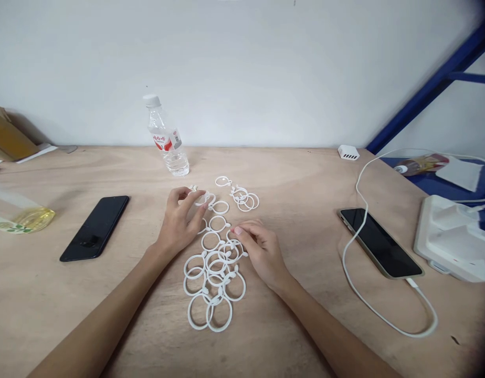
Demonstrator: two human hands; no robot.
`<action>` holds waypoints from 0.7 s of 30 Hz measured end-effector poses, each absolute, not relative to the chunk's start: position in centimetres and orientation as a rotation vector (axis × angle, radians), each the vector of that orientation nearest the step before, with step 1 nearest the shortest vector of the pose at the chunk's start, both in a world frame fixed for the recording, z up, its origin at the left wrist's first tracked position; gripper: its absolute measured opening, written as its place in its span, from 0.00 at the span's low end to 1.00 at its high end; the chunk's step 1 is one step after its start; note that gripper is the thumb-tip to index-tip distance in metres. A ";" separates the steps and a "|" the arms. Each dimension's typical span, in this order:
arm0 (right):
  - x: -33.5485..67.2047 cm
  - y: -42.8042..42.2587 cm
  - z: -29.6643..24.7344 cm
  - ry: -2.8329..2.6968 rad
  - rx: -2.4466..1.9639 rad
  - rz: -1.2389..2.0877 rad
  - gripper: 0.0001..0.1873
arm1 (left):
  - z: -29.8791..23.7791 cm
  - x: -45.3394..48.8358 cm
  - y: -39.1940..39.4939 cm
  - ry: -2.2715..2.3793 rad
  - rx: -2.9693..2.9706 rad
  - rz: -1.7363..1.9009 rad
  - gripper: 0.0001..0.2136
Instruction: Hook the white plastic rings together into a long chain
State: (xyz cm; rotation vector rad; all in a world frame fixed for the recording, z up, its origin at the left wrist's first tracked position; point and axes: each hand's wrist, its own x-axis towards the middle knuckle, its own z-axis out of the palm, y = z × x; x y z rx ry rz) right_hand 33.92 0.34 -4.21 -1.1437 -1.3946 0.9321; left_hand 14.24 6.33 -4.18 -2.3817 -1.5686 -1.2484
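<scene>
Many white plastic curtain rings [219,318], each with a small eyelet, lie overlapping in a long cluster down the middle of the wooden table. At the cluster's far left end, my left hand [182,218] has thumb and forefinger closed around the edge of a ring [208,199]. My right hand [262,249] pinches another ring at the cluster's right side; the fingers hide part of it. Beyond my hands lies a small separate pile of rings [248,202], with a single ring [222,181] just behind it.
A water bottle [169,142] stands behind the rings. To the left lie a black phone [95,228] and a bottle of yellow liquid [28,216]. On the right are a phone [380,242] on a white cable [347,257], a power strip [451,241] and a white charger [348,153].
</scene>
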 end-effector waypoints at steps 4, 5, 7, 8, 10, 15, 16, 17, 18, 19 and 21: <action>33.9 0.3 -4.2 -1.402 -1.145 0.930 0.10 | -4.6 14.1 6.6 -1.636 -2.343 -1.248 0.11; 33.9 0.3 -4.1 -1.406 -1.146 0.930 0.10 | -4.6 14.1 6.7 -1.658 -2.332 -1.258 0.11; 33.9 0.3 -4.1 -1.410 -1.150 0.931 0.10 | -4.8 14.1 6.8 -1.708 -2.318 -1.270 0.12; 33.9 0.3 -4.1 -1.410 -1.151 0.933 0.10 | -4.7 14.1 6.9 -1.730 -2.312 -1.274 0.12; 33.8 0.2 -4.1 -1.410 -1.152 0.931 0.10 | -4.6 14.1 6.9 -1.760 -2.296 -1.293 0.12; 33.8 0.2 -4.2 -1.413 -1.150 0.918 0.10 | -3.8 14.5 6.2 -1.667 -2.376 -1.379 0.16; 33.8 0.2 -4.3 -1.404 -1.167 0.923 0.10 | -3.7 14.7 6.0 -1.604 -2.436 -1.389 0.18; 33.8 0.2 -4.4 -1.385 -1.194 0.930 0.10 | -3.7 14.9 5.7 -1.533 -2.502 -1.394 0.20; 33.8 0.2 -4.5 -1.360 -1.226 0.941 0.11 | -3.7 15.2 5.4 -1.464 -2.574 -1.392 0.21; 33.9 0.2 -4.6 -1.333 -1.257 0.953 0.13 | -3.6 15.4 5.2 -1.403 -2.643 -1.389 0.22; 33.9 0.3 -4.8 -1.287 -1.294 0.974 0.17 | -3.6 16.0 4.6 -1.331 -2.748 -1.401 0.21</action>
